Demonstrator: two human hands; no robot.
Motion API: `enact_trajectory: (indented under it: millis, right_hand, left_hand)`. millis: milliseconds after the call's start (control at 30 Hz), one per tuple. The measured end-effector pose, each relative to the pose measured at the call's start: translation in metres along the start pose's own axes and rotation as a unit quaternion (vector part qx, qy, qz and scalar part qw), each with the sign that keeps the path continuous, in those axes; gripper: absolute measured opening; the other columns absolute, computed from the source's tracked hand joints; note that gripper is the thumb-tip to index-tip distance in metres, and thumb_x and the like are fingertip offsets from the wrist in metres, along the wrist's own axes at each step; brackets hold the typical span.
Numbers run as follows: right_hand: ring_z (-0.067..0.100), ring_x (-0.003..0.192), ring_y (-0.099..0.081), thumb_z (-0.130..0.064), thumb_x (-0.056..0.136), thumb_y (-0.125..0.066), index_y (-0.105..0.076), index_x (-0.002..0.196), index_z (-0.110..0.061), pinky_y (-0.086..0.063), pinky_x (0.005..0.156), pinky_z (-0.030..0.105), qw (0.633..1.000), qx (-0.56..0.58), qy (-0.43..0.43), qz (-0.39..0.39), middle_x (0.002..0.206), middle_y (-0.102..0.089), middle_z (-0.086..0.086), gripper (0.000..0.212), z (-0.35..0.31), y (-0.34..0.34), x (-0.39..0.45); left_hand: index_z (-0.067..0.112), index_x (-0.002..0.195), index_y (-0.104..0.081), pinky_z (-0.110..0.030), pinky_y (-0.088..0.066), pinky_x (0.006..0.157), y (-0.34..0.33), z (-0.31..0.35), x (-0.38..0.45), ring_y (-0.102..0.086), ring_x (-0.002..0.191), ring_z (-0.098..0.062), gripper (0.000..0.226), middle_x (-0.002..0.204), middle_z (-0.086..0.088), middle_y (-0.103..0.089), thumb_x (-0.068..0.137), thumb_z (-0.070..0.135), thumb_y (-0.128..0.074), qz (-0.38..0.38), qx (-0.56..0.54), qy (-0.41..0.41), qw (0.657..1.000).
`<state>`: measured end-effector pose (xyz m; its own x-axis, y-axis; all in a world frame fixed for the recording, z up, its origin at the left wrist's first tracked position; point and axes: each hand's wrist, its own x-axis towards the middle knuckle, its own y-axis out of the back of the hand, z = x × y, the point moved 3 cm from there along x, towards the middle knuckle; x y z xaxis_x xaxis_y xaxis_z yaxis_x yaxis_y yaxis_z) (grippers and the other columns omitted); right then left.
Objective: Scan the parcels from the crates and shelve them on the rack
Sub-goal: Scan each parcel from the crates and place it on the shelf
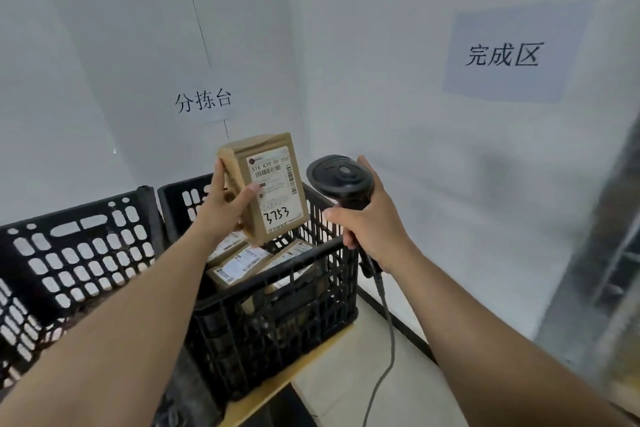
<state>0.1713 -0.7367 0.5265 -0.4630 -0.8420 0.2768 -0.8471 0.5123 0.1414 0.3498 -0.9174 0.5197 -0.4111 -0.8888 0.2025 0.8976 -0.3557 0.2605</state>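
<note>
My left hand (221, 204) grips a small brown cardboard parcel (268, 184) upright above the right black crate (277, 315). Its white shipping label faces me, with "3753" handwritten at the bottom. My right hand (367, 222) holds a black barcode scanner (341, 180) by its handle just right of the parcel, the scanner head beside the label. Several more labelled parcels (242, 262) lie inside the right crate, partly hidden by my left arm.
A second black crate (76, 253) stands to the left on the same wooden table edge (304, 360). The scanner cable (384, 340) hangs to the tiled floor. White walls carry two paper signs (204, 100). A blurred metal rack (609, 236) is at the right.
</note>
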Motion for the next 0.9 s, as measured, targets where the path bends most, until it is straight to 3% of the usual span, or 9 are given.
enact_trajectory:
  millis: [167, 267, 400, 533, 667, 733, 900]
  right_hand:
    - [0.016, 0.047, -0.05, -0.002, 0.081, -0.072, -0.015, 0.154, -0.042, -0.047, 0.048, 0.026, 0.997, 0.008, -0.006, 0.074, 0.116, -0.062, 0.013, 0.101, -0.012, 0.021, -0.06]
    - [0.019, 0.05, -0.049, 0.0, 0.082, -0.072, -0.015, 0.154, -0.043, -0.046, 0.048, 0.027, 0.993, 0.009, -0.018, 0.115, 0.112, -0.064, 0.011, 0.101, -0.02, 0.028, -0.099]
    - [0.021, 0.052, -0.047, 0.0, 0.083, -0.071, -0.016, 0.152, -0.045, -0.047, 0.049, 0.031, 0.99, -0.011, -0.036, 0.138, 0.101, -0.067, 0.006, 0.099, -0.029, 0.025, -0.151]
    - [0.022, 0.054, -0.047, 0.001, 0.083, -0.07, -0.015, 0.151, -0.048, -0.046, 0.049, 0.031, 0.985, -0.018, -0.046, 0.164, 0.096, -0.068, 0.006, 0.101, -0.036, 0.021, -0.204]
    - [0.019, 0.051, -0.047, 0.0, 0.082, -0.072, -0.018, 0.149, -0.05, -0.047, 0.048, 0.028, 0.978, -0.02, -0.062, 0.199, 0.101, -0.067, 0.006, 0.099, -0.037, 0.025, -0.253]
    - [0.017, 0.051, -0.05, 0.001, 0.082, -0.074, -0.02, 0.151, -0.048, -0.048, 0.049, 0.029, 0.974, -0.021, -0.075, 0.212, 0.103, -0.067, 0.008, 0.1, -0.034, 0.03, -0.272]
    - [0.022, 0.054, -0.052, 0.0, 0.08, -0.074, -0.021, 0.149, -0.05, -0.049, 0.052, 0.032, 0.965, -0.028, -0.101, 0.239, 0.085, -0.071, 0.003, 0.101, -0.031, 0.049, -0.313]
  left_hand:
    - [0.052, 0.147, -0.012, -0.053, -0.058, 0.077, -0.031, 0.014, -0.029, -0.063, 0.107, -0.022, 0.082, 0.123, -0.004, -0.062, 0.089, 0.029, -0.065, -0.07, -0.048, -0.034, 0.996]
    - [0.051, 0.149, -0.009, -0.045, -0.06, 0.073, -0.049, 0.018, -0.056, -0.065, 0.099, -0.013, 0.086, 0.11, 0.003, -0.066, 0.089, 0.023, -0.065, -0.117, -0.063, -0.045, 0.99]
    - [0.056, 0.146, -0.007, -0.051, -0.059, 0.077, -0.062, 0.013, -0.094, -0.063, 0.11, -0.02, 0.092, 0.122, -0.002, -0.063, 0.086, 0.025, -0.069, -0.175, -0.078, -0.043, 0.98]
    - [0.052, 0.149, -0.004, -0.048, -0.059, 0.077, -0.081, 0.006, -0.132, -0.061, 0.113, -0.022, 0.091, 0.127, -0.003, -0.06, 0.088, 0.026, -0.067, -0.222, -0.087, -0.042, 0.97]
    - [0.053, 0.148, -0.007, -0.051, -0.058, 0.078, -0.102, 0.005, -0.161, -0.061, 0.114, -0.023, 0.093, 0.128, -0.001, -0.059, 0.085, 0.03, -0.07, -0.257, -0.105, -0.038, 0.96]
    - [0.054, 0.148, -0.006, -0.049, -0.059, 0.076, -0.112, 0.01, -0.172, -0.061, 0.113, -0.023, 0.094, 0.127, -0.002, -0.06, 0.083, 0.031, -0.071, -0.272, -0.112, -0.038, 0.955]
    - [0.055, 0.147, -0.007, -0.033, -0.061, 0.068, -0.149, 0.025, -0.197, -0.063, 0.109, -0.017, 0.092, 0.123, -0.002, -0.062, 0.085, 0.031, -0.07, -0.311, -0.109, -0.062, 0.942]
